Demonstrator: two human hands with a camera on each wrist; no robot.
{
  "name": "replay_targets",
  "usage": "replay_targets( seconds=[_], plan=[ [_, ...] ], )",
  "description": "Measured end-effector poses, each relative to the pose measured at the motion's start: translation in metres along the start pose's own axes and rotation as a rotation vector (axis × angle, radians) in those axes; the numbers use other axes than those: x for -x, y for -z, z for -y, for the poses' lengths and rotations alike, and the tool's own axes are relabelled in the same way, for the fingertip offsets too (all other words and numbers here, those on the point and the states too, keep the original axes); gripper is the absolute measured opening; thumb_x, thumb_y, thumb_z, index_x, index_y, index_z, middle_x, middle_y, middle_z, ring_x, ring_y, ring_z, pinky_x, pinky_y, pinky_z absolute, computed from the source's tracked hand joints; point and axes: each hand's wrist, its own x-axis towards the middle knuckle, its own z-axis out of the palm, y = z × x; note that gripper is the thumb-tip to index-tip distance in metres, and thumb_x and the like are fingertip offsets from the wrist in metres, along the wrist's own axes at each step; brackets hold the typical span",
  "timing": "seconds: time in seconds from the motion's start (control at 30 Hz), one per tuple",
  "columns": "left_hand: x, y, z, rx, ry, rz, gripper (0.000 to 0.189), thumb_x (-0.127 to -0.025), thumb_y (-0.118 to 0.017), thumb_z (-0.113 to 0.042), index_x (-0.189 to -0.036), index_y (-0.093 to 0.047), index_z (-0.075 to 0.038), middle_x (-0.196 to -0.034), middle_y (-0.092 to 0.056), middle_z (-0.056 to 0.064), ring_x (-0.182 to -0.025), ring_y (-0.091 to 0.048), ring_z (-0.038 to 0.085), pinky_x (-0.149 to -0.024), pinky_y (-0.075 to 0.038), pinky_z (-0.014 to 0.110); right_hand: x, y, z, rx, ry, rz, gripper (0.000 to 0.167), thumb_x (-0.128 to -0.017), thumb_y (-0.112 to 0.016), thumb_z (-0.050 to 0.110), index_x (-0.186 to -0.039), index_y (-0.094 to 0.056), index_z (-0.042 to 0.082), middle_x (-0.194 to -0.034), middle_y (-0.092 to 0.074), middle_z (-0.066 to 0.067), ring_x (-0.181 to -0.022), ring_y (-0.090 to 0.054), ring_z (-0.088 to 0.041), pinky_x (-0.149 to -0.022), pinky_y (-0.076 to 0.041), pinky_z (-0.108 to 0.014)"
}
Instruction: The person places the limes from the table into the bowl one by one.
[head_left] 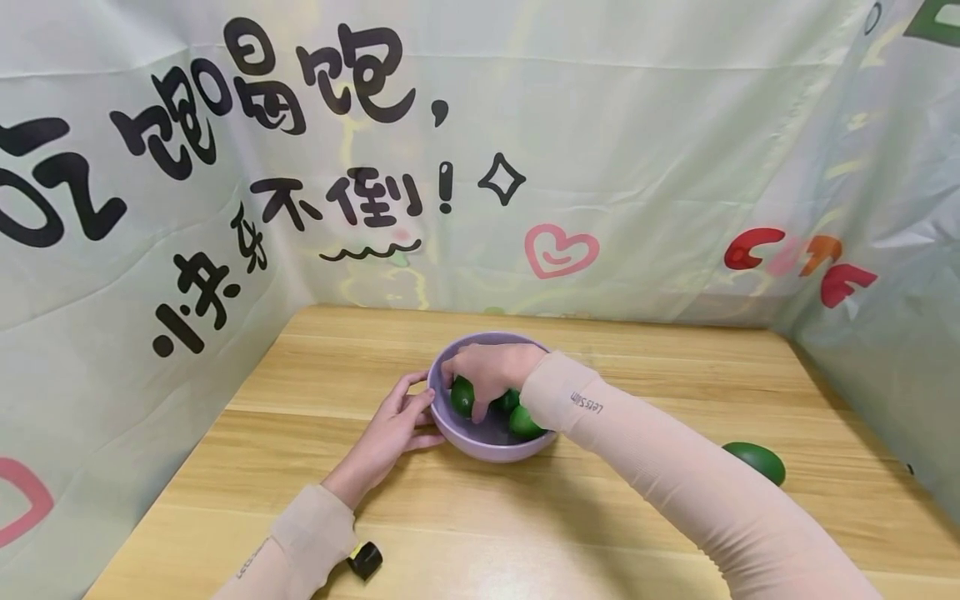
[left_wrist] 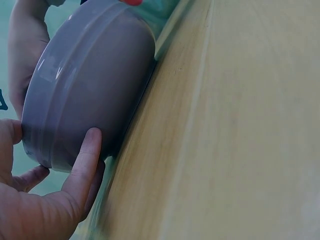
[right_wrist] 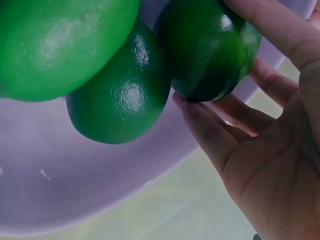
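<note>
A lilac bowl [head_left: 495,452] stands on the wooden table with several green avocados in it. My left hand [head_left: 393,421] touches the bowl's left side, its fairly straight fingers spread against the rim and outer wall. From above, my right hand [head_left: 491,371] reaches into the bowl. Its thumb and fingers hold a dark, glossy avocado [right_wrist: 207,55] near the bowl's wall. Beside that one, a mid-green avocado [right_wrist: 122,95] and a brighter green avocado [right_wrist: 60,45] lie close together. The right hand and sleeve hide part of the bowl's inside in the head view.
Another avocado [head_left: 757,461] lies on the table at the right, partly behind the right sleeve. A small black cylindrical thing [head_left: 366,561] with some yellow shows beside the left sleeve. Printed cloth walls [head_left: 660,167] enclose the table [head_left: 660,350] at the back and sides.
</note>
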Motion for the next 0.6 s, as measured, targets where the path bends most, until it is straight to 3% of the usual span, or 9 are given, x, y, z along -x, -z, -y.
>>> replay_targets(
  seconds=[0.6],
  plan=[
    [0.0002, -0.0005, -0.0001, 0.001, 0.006, -0.006, 0.044, -0.117, -0.047, -0.028, -0.16, -0.042, -0.026, -0.138, -0.058, 0.022, -0.116, -0.074, 0.029, -0.098, -0.067, 0.046, 0.0027, -0.0024, 0.0011, 0.037, 0.004, 0.014, 0.066, -0.083, -0.096, 0.028, -0.14, -0.063, 0.025, -0.141, -0.066, 0.004, -0.12, -0.059, -0.014, -0.108, -0.057, -0.035]
  ],
)
